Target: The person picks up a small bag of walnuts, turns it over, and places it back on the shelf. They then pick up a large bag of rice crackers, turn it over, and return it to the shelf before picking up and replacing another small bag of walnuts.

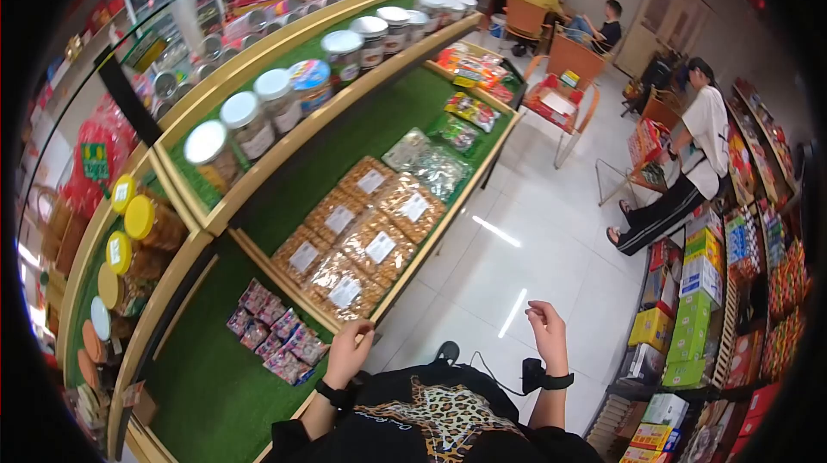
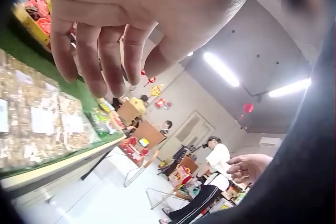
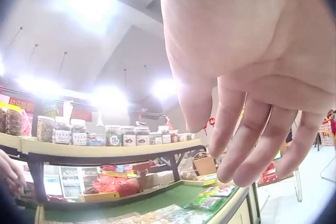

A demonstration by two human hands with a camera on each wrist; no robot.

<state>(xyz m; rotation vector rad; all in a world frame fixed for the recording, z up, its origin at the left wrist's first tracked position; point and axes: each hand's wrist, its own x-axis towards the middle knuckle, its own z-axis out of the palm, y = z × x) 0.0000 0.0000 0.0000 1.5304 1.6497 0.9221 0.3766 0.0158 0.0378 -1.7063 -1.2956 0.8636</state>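
The left hand [image 1: 348,354] is raised near the wooden edge of the green display shelf [image 1: 207,394], fingers loosely bent, holding nothing. Beside it lie small pink packets [image 1: 289,347] and clear bags of brown snacks [image 1: 379,246] with white labels. Over the floor at the right, the right hand [image 1: 548,330] hangs in the air, fingers relaxed and holding nothing. In the left wrist view the left hand [image 2: 142,14] has its fingers apart and slightly bent. The right wrist view shows the right hand [image 3: 252,50] with an empty palm.
White-lidded jars [image 1: 342,51] line the upper shelf. Yellow-lidded jars [image 1: 152,220] stand at the left. A person in a white shirt [image 1: 708,127] stands at the right near stacked boxes [image 1: 699,269]. A chair [image 1: 568,75] and seated people are farther back.
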